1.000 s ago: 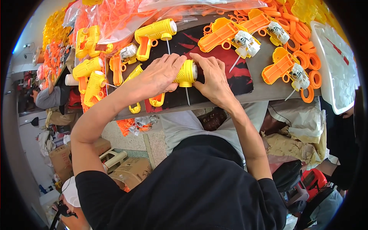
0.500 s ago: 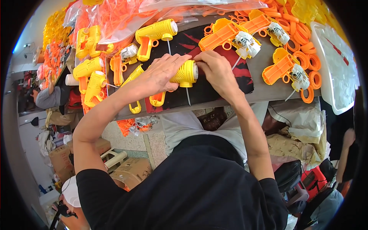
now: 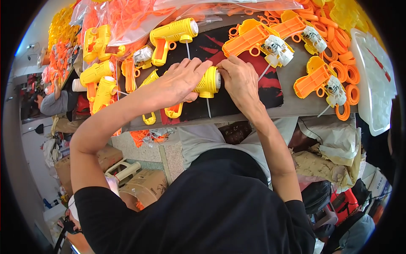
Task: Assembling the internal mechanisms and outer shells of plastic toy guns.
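Note:
A yellow toy gun point(image 3: 208, 83) with a vented barrel and a pale round front lies over the dark mat, its muzzle pointing right. My left hand point(image 3: 179, 82) is wrapped over its rear part and hides much of the body. Bent and pressed together, the fingers of my right hand point(image 3: 241, 78) pinch at the upper front rim of the barrel. Whether a small part sits between those fingertips is hidden. A pale cable point(image 3: 209, 108) hangs from under the barrel. Just left of my left hand lies a yellow shell piece point(image 3: 150, 79).
Another yellow toy gun point(image 3: 174, 36) lies beyond my left hand. Open orange-and-yellow halves point(image 3: 249, 40) with white inner parts lie to the right, beside piled orange rings point(image 3: 338, 40). A white bin point(image 3: 370, 84) stands far right. Clear bags point(image 3: 127, 21) of orange parts fill the back.
My left elbow has swung slightly outward. Both hands keep nearly the same hold on the toy gun, and the bench's right side sits slightly farther right and lower in view.

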